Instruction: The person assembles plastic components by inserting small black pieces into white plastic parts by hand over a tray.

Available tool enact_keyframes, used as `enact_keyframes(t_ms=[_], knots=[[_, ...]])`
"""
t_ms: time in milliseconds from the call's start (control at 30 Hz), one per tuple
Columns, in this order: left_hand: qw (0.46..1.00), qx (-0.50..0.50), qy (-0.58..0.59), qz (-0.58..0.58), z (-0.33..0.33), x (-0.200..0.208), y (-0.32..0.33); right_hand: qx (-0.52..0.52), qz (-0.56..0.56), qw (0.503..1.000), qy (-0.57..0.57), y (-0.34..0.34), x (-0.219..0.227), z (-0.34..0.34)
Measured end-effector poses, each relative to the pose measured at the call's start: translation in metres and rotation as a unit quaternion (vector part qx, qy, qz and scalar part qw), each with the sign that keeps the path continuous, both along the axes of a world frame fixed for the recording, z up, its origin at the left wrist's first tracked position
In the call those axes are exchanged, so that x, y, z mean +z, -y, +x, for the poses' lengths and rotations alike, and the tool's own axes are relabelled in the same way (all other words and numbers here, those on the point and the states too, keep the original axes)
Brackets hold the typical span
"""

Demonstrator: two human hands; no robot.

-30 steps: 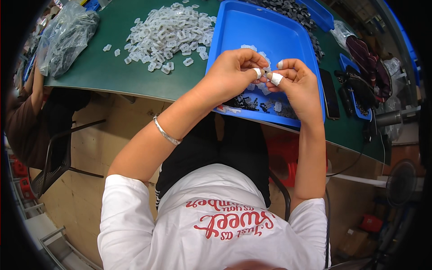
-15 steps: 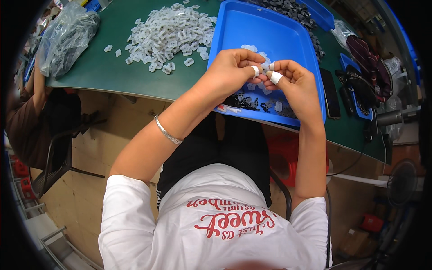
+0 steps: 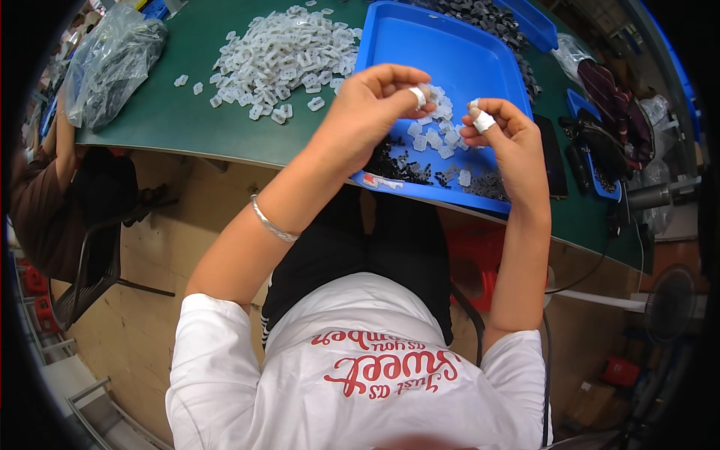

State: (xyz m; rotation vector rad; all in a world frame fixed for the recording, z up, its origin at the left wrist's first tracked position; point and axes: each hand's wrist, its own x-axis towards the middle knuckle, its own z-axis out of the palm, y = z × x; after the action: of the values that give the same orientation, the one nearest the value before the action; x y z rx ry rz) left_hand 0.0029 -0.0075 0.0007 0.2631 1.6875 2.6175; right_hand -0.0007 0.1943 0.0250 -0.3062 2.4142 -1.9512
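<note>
Drawing apart at a blue tray (image 3: 450, 49), left hand (image 3: 377, 94) and right hand (image 3: 516, 142) are curling, any hold impossible to tell, thumb tape (image 3: 484, 121) possibly causing dropped white pieces (image 3: 434, 139).

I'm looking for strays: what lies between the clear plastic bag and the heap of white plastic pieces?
Two loose white pieces lie on the green tabletop between the bag and the heap in the head view.

Green table (image 3: 187, 131), left: bears clear bag (image 3: 114, 71)
Middle: bears heaped white pieces (image 3: 281, 60), large blue tray (image 3: 420, 45)
Right: bears dark phone (image 3: 556, 154), small blue tray (image 3: 610, 193)
</note>
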Motion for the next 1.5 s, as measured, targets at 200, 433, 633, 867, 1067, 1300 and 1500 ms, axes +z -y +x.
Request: enact_keyframes(t_ms=[200, 433, 633, 867, 1067, 1300, 1500], knots=[[0.943, 0.244, -0.158, -0.16, -0.018, 0.009, 0.072, 0.002, 0.228, 0.973, -0.035, -0.019, -0.008, 0.007], [0.733, 0.386, -0.175, -0.532, -0.047, 0.009, 0.156, 0.022, 0.307, 0.938, -0.158, -0.006, -0.01, 0.004], [0.759, 0.218, -0.307, -0.531, -0.03, 0.003, 0.068, 0.021, 0.446, 0.86, -0.248, 0.006, -0.016, -0.005], [0.72, 0.075, -0.306, -0.618, -0.027, -0.014, 0.016, 0.013, 0.36, 0.908, -0.214, 0.008, -0.013, 0.0], [0.703, 0.057, -0.308, -0.639, -0.037, -0.018, 0.015, 0.119, 0.337, 0.896, -0.263, 0.023, -0.005, 0.008], [0.75, 0.054, -0.276, -0.599, -0.038, -0.018, 0.017, 0.153, 0.413, 0.835, -0.331, 0.045, -0.014, 0.003], [0.827, 0.086, -0.198, -0.519, -0.038, -0.014, 0.018, 0.182, 0.404, 0.832, -0.334, 0.045, -0.017, -0.001]])
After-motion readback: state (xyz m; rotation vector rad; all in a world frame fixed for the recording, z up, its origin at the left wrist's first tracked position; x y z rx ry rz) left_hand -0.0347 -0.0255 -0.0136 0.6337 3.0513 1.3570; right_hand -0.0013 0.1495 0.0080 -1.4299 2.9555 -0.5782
